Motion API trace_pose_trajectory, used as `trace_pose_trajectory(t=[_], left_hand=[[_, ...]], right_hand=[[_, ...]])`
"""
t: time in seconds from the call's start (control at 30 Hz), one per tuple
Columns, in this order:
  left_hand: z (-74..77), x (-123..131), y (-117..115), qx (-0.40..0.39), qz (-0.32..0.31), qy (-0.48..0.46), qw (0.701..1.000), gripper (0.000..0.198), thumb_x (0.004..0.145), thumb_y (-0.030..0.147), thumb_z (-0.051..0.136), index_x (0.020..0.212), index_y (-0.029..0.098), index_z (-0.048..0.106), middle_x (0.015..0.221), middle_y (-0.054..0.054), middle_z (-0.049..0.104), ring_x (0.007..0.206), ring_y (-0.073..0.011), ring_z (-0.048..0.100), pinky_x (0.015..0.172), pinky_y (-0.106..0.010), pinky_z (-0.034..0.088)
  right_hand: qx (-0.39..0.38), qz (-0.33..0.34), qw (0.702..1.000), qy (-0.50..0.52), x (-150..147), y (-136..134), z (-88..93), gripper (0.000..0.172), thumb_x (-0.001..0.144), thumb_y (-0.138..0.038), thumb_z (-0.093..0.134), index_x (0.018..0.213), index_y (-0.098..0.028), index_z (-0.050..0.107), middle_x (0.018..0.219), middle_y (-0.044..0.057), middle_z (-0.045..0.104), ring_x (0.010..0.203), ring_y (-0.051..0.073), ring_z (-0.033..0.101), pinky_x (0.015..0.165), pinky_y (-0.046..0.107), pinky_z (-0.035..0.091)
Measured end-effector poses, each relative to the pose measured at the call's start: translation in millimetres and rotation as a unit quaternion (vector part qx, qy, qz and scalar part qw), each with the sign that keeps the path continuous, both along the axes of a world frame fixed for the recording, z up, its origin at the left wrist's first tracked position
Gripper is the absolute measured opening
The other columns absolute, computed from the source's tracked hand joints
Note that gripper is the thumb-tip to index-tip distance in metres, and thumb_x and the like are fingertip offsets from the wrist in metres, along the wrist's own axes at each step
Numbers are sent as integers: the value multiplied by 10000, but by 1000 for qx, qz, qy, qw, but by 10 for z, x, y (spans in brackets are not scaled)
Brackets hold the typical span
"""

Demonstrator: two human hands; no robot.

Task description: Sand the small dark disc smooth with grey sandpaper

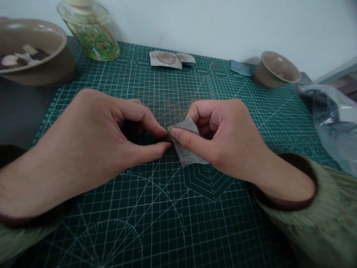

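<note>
Over the middle of the green cutting mat (156, 230), my two hands meet at one small work spot. A small dark piece (168, 138) is pinched between the thumb and forefinger of my left hand (97, 130), and most of it is hidden. My right hand (228, 137) grips a square of grey, worn sandpaper (187, 150), thumb on top and fingers beneath. The sandpaper's left edge overlaps the end of the dark piece, and the fingertips of both hands nearly touch there.
A large brown bowl (63, 69) holding small pieces stands at the back left, beside a glass container (97, 42) with green and yellow decoration. Brown-stained pale sheets (166, 59), a blue-grey sheet (240, 68) and a smaller bowl (264, 74) line the back. Clear plastic (334, 115) lies right.
</note>
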State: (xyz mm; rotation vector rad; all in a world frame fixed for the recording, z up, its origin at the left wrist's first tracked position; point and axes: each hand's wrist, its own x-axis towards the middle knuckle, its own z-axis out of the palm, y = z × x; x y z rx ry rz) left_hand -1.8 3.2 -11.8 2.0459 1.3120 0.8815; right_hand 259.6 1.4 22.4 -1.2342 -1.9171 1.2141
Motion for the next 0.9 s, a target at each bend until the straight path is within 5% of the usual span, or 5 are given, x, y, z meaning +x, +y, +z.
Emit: trace_pose_trajectory(t=[0.07,0.2,0.6,0.9], left_hand=[[3,9,-13,10,-22,2,1000,343,1019,654,983,836,365,970,726,51,782,595,-155,656,529,-330,393],[30,40,-62,-9,14,12,1000,417,1071,698,905,874,336,970,795,24,811,681,-184,690,622,-320,481],[59,68,-67,-42,5,-15,999,273,994,604,1015,868,362,996,801,38,834,687,-163,687,627,-313,494],[-17,-15,-9,-10,-11,8,1000,306,1006,642,1003,891,359,982,780,38,835,652,-178,703,555,-335,462]], right_hand=[[3,5,1000,-2,6,0,0,430,1048,-197,916,777,-297,597,653,-46,597,664,187,646,577,323,481],[-8,10,1000,6,26,6,7,450,1010,-176,973,775,-303,611,638,-54,569,676,197,667,583,333,497],[-29,14,999,-11,56,39,-4,559,994,-396,1129,772,-306,624,640,-53,575,672,205,632,556,339,461],[-3,6,1000,2,41,8,-15,475,1042,-197,1011,787,-299,623,668,-37,617,646,192,627,585,351,514]])
